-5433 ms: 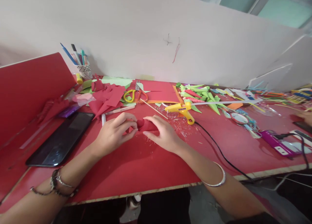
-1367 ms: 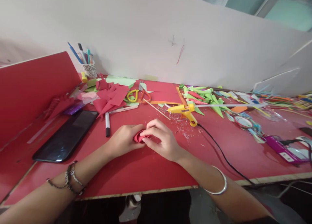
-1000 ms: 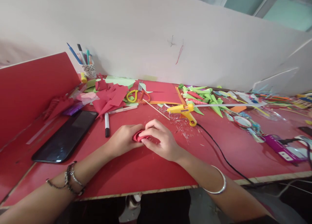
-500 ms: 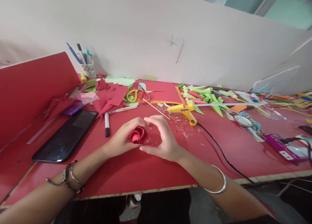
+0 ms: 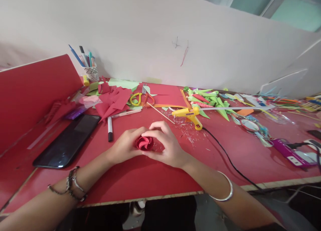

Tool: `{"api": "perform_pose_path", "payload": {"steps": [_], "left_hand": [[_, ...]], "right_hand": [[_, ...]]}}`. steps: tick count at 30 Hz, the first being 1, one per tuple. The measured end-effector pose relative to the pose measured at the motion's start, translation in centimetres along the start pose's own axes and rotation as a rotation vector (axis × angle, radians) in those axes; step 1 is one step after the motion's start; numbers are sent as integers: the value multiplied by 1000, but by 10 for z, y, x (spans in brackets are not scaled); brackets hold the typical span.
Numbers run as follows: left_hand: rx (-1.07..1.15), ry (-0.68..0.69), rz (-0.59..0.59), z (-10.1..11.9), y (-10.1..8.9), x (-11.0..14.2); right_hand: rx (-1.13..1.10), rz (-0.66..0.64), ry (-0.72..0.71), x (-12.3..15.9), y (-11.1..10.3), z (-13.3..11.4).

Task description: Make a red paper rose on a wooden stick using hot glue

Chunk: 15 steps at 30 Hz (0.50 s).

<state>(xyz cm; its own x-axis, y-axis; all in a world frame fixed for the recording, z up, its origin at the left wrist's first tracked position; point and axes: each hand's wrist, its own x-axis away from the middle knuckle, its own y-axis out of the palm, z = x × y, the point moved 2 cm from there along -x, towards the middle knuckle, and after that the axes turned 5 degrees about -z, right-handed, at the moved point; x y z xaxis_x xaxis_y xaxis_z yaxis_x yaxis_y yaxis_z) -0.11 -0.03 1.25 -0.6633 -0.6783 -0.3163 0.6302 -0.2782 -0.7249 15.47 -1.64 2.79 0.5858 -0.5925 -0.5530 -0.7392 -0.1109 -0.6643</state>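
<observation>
A rolled red paper rose point(image 5: 144, 143) faces up toward me, its spiral of petals showing. My left hand point(image 5: 126, 145) is closed around its left side. From the right, my right hand point(image 5: 167, 145) curves round it, with the fingertips on the upper rim and the thumb at the lower edge. The underside of the rose is hidden by my fingers. Both hands are just above the red tabletop point(image 5: 140, 184). Beyond them lie a thin wooden stick point(image 5: 160, 112) and a yellow hot glue gun point(image 5: 188, 114).
Left of my hands are a black phone point(image 5: 67, 140) and a marker point(image 5: 110, 129). Behind lie red paper pieces point(image 5: 115, 100), scissors point(image 5: 136, 99) and a pen cup point(image 5: 91, 73). Green paper cones point(image 5: 213, 98) lie back right. The glue gun's cord point(image 5: 225, 154) runs toward a purple power strip point(image 5: 291, 152).
My right hand has closed in from an open curve beside the rose to touch its rim. The rose has shifted slightly right and turned a little.
</observation>
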Motion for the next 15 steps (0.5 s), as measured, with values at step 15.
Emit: {"api": "perform_pose_path", "payload": {"steps": [15], "left_hand": [[106, -92, -32, 1, 3, -5]], "right_hand": [[26, -1, -90, 1, 1, -2]]}}
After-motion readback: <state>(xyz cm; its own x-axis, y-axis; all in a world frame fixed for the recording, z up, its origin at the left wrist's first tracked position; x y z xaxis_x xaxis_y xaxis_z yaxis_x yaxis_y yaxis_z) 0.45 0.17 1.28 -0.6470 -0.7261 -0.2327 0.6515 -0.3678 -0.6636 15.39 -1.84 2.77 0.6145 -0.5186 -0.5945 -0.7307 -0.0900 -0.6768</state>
